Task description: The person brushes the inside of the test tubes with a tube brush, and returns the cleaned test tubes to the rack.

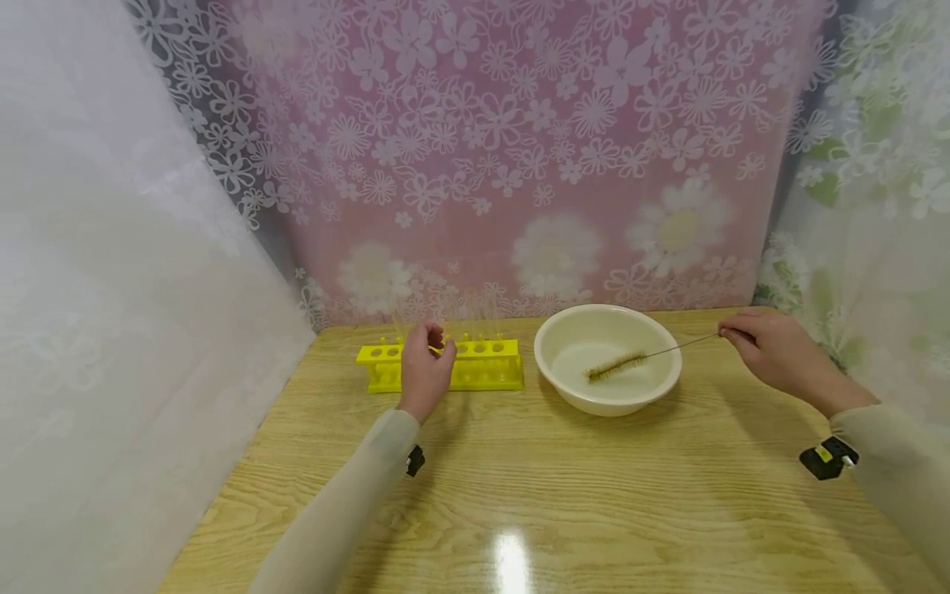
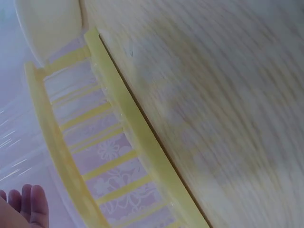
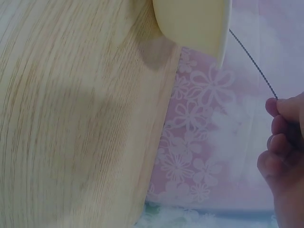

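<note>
My right hand [image 1: 779, 359] pinches the thin twisted wire handle of a test tube brush [image 1: 618, 365] between thumb and fingers. Its bristled end lies over the inside of a white basin [image 1: 552, 363]; in the right wrist view the wire [image 3: 254, 64] runs from the fingertips toward the basin's rim. At a yellow test tube rack [image 1: 486, 384], my left hand [image 1: 426, 371] is held over the front, fingers loosely bent and apart from the thumb, with nothing visible between them. Clear glass test tubes [image 1: 490, 313] stand in the rack, faint against the curtain; the hand hides some holes.
A wooden table [image 1: 579, 487] bears the rack at left and the basin close to its right. Behind it hangs a pink flowered curtain [image 1: 482, 181], with a pale sheet [image 1: 148, 330] on the left and another flowered curtain [image 1: 876, 272] on the right.
</note>
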{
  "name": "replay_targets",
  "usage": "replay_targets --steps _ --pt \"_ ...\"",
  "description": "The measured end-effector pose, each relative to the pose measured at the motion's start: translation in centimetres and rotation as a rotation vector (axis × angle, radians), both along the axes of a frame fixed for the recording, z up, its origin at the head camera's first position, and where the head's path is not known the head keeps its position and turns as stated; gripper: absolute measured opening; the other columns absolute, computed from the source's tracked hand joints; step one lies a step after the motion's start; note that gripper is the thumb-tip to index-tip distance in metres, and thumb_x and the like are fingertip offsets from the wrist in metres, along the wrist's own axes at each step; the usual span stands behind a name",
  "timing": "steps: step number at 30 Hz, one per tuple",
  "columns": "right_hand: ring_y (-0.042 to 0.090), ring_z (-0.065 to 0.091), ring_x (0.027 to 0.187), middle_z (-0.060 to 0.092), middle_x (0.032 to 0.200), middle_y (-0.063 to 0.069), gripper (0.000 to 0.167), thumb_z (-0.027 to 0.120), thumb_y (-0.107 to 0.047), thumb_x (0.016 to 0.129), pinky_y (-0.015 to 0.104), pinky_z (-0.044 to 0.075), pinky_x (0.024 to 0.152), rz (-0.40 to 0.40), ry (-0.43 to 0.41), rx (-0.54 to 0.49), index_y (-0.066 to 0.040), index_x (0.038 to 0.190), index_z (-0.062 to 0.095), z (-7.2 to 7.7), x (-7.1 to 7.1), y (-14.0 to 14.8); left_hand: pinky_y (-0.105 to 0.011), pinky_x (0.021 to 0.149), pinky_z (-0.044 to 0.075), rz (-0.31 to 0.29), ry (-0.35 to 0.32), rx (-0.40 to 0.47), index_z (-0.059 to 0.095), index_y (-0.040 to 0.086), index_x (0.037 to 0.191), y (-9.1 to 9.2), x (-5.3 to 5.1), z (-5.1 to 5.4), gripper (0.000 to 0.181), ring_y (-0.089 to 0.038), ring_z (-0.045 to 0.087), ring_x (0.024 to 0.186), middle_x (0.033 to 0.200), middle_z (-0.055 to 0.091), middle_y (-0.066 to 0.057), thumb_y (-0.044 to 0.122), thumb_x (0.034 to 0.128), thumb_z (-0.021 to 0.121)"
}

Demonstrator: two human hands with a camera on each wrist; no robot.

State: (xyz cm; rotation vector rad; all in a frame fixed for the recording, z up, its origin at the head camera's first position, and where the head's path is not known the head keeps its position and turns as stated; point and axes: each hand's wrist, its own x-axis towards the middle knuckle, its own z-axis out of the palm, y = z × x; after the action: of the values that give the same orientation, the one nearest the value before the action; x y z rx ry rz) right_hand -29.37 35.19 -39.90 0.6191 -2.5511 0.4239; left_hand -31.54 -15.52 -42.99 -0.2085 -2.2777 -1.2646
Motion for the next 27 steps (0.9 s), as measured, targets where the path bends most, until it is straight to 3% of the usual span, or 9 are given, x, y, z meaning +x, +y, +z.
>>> replay_targets --steps 8,15,17,21,27 --pt "0.024 0.063 0.076 0.072 0.091 0.009 0.011 0.068 0.0 0.092 0.032 0.047 0.059 0.028 0.0 0.019 -0.001 0.101 0.075 -0.2 0.1 0.2 -0.033 0.068 0.047 0.101 0.182 -0.064 0.059 0.009 0.103 -1.3 0.7 0.5 0.009 -0.028 0.056 0.081 0.094 0.058 -0.012 0.015 0.0974 0.062" --pt "0.026 0.067 0.08 0.073 0.094 0.008 0.012 0.064 -0.005 0.097 0.037 0.053 0.063 0.01 -0.076 0.016 -0.003 0.104 0.074 -0.3 0.2 -0.1 -0.035 0.076 0.039 0.177 0.266 0.067 0.054 0.006 0.106 -3.1 0.3 1.0 0.012 -0.034 0.049 0.089 0.105 0.051 -0.018 0.011 0.0967 0.06" --pt "0.024 0.066 0.078 0.072 0.093 0.007 0.012 0.064 -0.004 0.098 0.033 0.052 0.062 0.02 -0.078 0.014 -0.003 0.104 0.074 -0.4 0.2 -0.2 -0.036 0.076 0.037 0.192 0.258 0.101 0.052 0.004 0.109 -3.5 -0.1 1.1 0.016 -0.032 0.046 0.093 0.111 0.048 -0.021 0.01 0.0964 0.059" --pt "0.021 0.065 0.076 0.071 0.093 0.007 0.012 0.063 -0.003 0.097 0.028 0.049 0.059 0.031 -0.07 0.006 -0.002 0.104 0.073 -0.5 0.1 -0.2 -0.037 0.079 0.036 0.217 0.167 0.134 0.048 0.004 0.116 -3.9 -0.7 1.3 0.024 -0.025 0.043 0.1 0.115 0.043 -0.016 0.014 0.0969 0.06" --pt "0.026 0.067 0.08 0.073 0.096 0.012 0.014 0.062 -0.004 0.099 0.034 0.052 0.062 0.02 -0.087 -0.006 -0.001 0.106 0.072 -0.3 0.2 -0.4 -0.041 0.086 0.038 0.196 0.072 0.18 0.044 0.006 0.124 -4.2 -1.3 1.4 0.035 -0.031 0.043 0.109 0.119 0.042 -0.011 0.017 0.0961 0.062"
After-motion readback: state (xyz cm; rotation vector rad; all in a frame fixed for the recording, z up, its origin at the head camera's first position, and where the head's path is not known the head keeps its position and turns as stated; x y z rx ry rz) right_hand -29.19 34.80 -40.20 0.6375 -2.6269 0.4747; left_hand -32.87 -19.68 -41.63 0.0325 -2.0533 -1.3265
